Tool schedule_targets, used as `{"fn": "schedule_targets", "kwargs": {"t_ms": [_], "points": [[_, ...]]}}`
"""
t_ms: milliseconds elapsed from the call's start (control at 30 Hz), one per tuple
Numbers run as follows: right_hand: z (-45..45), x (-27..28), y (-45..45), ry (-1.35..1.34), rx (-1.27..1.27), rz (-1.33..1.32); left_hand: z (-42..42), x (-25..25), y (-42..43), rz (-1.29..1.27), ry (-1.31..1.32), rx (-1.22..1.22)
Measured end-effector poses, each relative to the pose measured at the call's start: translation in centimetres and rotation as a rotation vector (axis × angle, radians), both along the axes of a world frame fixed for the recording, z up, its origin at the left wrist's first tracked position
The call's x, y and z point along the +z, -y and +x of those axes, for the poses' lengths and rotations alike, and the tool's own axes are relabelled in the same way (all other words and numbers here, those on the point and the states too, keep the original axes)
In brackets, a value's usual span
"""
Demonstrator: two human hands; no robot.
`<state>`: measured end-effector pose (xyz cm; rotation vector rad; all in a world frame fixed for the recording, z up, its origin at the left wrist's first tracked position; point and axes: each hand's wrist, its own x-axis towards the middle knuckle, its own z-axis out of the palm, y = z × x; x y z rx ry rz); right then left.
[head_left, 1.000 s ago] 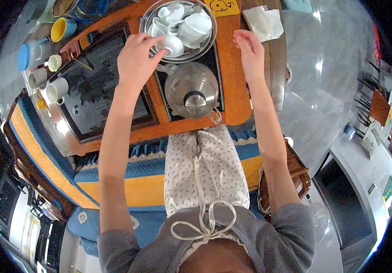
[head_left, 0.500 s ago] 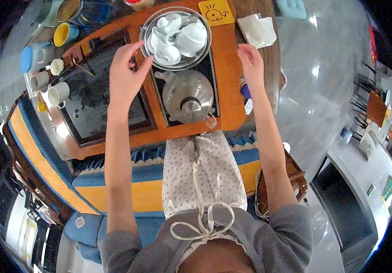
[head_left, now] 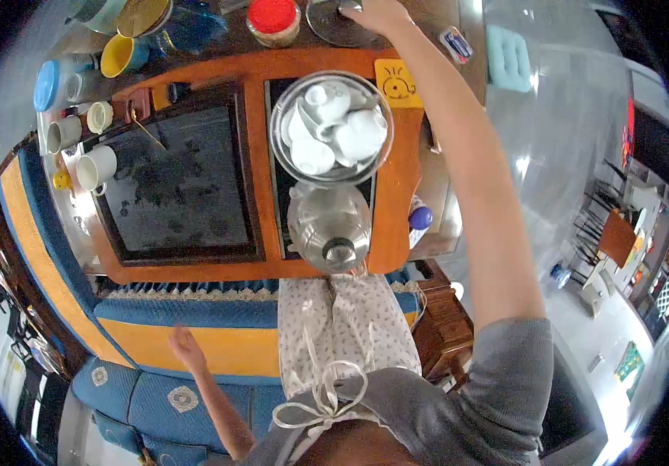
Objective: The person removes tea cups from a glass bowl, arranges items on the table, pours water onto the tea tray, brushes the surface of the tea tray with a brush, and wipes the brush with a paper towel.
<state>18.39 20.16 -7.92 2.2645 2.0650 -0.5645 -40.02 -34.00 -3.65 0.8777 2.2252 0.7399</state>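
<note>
My right hand [head_left: 381, 15] reaches to the far side of the table, its fingers closed on the dark knob of a round glass lid [head_left: 338, 29]. My left hand [head_left: 187, 349] hangs low beside the blue and yellow sofa, away from the tabletop; its fingers are too blurred to read. A clear glass bowl [head_left: 276, 128] holds several white porcelain pieces [head_left: 361, 136], stacked together. Directly in front of me stands a glass kettle [head_left: 319, 221] with a metal-topped lid, close to the bowl's near side.
A red-lidded jar [head_left: 272, 22] stands left of the lid. A yellow coaster [head_left: 399, 83] lies right of the bowl. Past the wet black tray [head_left: 179, 179], a white mug [head_left: 97, 167] and a yellow cup [head_left: 125, 56] stand at left. A purple-capped bottle [head_left: 420, 216] is at right.
My right hand has gone forward to the glass lid at the far side. The left has left the bowl's side and dropped back beside the sofa. The bowl stays put as my view shifts.
</note>
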Motion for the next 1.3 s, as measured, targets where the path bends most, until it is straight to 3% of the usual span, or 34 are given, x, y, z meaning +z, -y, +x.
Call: {"fn": "schedule_targets", "kwargs": {"t_ms": [33,67,100,200,367,400,500,600,767,1033,1100,1167,1233,1300], "points": [[-0.3,-0.8,-1.0,0.036,0.03,-0.014,-2.7,-1.3,6.5,0.004,0.167,0.303],[-0.4,-1.7,-1.8,0.026,0.071,-0.053,-0.4,0.9,8.8,-0.136,0.054,0.159],[-0.3,-2.5,-2.4,0.016,0.11,-0.094,-0.8,1.6,13.0,-0.143,0.301,0.488],[-0.3,-4.0,-3.4,0.027,0.136,-0.154,4.3,5.3,20.9,-0.596,-0.117,0.068],[0.2,-6.6,-3.1,0.047,0.071,-0.03,7.2,6.8,24.7,-1.028,0.259,0.441],[-0.2,-6.4,-2.9,0.053,0.0,-0.04,7.2,6.9,24.6,-1.071,0.25,0.397],[-1.2,-4.9,-2.1,0.092,-0.063,-0.039,7.5,5.6,22.6,-0.973,0.2,0.553],[-0.8,-7.1,-1.7,0.126,-0.023,0.042,6.7,4.2,19.0,-0.861,0.474,0.717],[0.2,-7.7,-2.3,0.07,0.037,0.035,9.4,3.3,16.3,-0.907,0.458,0.585],[0.0,6.0,-1.2,-0.056,0.031,0.177,10.1,2.9,15.7,-0.908,0.494,0.472],[0.7,8.6,1.3,-0.131,0.073,0.431,10.0,1.8,15.5,-0.893,0.5,0.497],[1.1,11.0,5.0,-0.057,0.064,0.304,9.1,-0.1,16.3,-0.903,0.571,0.458],[-0.1,12.9,9.4,-0.257,0.081,0.211,9.1,-0.9,16.7,-0.879,0.607,0.423],[-1.5,12.0,13.5,-0.394,0.17,0.285,9.4,-1.8,16.5,-0.82,0.607,0.39]]}}
